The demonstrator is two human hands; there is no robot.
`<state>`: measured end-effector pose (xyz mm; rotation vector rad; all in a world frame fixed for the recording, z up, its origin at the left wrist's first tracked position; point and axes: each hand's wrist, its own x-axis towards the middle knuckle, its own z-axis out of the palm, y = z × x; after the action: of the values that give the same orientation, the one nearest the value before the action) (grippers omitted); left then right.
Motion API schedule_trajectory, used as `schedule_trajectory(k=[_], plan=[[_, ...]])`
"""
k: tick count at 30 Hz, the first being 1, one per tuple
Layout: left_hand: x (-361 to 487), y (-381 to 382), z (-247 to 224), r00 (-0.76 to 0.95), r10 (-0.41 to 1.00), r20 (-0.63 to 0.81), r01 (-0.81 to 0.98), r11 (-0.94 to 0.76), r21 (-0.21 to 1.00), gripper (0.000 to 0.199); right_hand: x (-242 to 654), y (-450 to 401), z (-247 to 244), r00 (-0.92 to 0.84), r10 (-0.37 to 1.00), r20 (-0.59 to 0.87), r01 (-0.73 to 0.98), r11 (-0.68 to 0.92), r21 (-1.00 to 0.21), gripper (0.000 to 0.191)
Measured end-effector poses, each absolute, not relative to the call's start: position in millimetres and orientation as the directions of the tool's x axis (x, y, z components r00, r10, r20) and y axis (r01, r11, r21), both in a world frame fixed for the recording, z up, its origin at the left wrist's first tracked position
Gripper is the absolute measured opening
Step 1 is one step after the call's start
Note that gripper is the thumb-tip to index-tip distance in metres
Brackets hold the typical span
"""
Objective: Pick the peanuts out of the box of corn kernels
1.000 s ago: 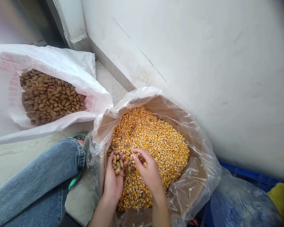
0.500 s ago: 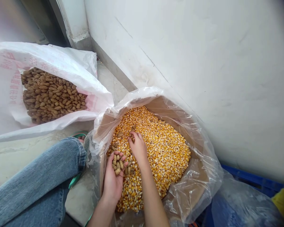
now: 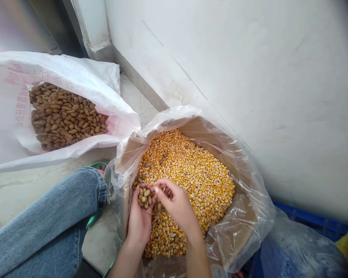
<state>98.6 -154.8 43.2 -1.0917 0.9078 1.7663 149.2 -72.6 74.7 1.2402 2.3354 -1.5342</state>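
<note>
**Left hand:** the left hand cups palm-up, half closed, holding a small pile of unshelled peanuts.
**Right hand:** the right hand arches just beside it, fingertips pinched near the left palm; whether they hold anything, I cannot tell.
**Handling:** the pods look light, dry and rough, probably brittle under hard squeezing; a fingertip pinch around the middle of each pod seems best.
**Around:** both hands are above corn kernels in a plastic-lined cardboard box. To the left, a white woven sack holds a heap of peanuts.
</note>
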Motion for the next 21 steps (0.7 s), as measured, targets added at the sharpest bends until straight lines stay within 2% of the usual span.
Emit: schedule_trajectory(k=[3, 7, 10, 14, 16, 19, 21], plan=[[98.7, -157.0, 44.3, -0.243, 0.299, -0.923, -0.929, -0.345, 0.133, 0.009, 131.0, -58.4, 44.6, -0.643, 0.684, -0.345, 0.674, 0.291, -0.679, 0.026], [98.3, -158.8, 43.6, -0.24, 0.29, -0.926, -0.931, -0.338, 0.135, 0.01, 111.9, -49.5, 21.0, -0.682, 0.644, -0.346, 0.69, 0.41, -0.597, 0.024], [98.0, -158.8, 42.5, -0.249, 0.27, -0.93, -0.92, -0.367, 0.14, 0.013, 120.9, -60.7, 44.1, -0.645, 0.669, -0.369, 0.712, 0.349, -0.61, 0.018], [97.1, -158.1, 43.9, -0.247, 0.299, -0.922, -0.904, -0.414, 0.108, 0.016, 148.9, -78.3, 83.9, -0.666, 0.56, -0.492, 0.678, 0.18, -0.713, 0.018], [96.0, -158.2, 45.9, -0.233, 0.309, -0.922, -0.906, -0.414, 0.09, 0.015, 154.0, -78.8, 83.9, -0.639, 0.59, -0.493, 0.672, 0.117, -0.732, 0.019], [93.8, -158.5, 49.5, -0.203, 0.294, -0.934, -0.921, -0.381, 0.081, 0.012, 144.5, -70.2, 60.1, -0.607, 0.665, -0.436, 0.673, 0.137, -0.727, 0.021], [92.4, -158.5, 51.6, -0.188, 0.296, -0.936, -0.927, -0.368, 0.069, 0.011, 132.9, -64.7, 41.1, -0.682, 0.59, -0.432, 0.654, 0.227, -0.722, 0.023]])
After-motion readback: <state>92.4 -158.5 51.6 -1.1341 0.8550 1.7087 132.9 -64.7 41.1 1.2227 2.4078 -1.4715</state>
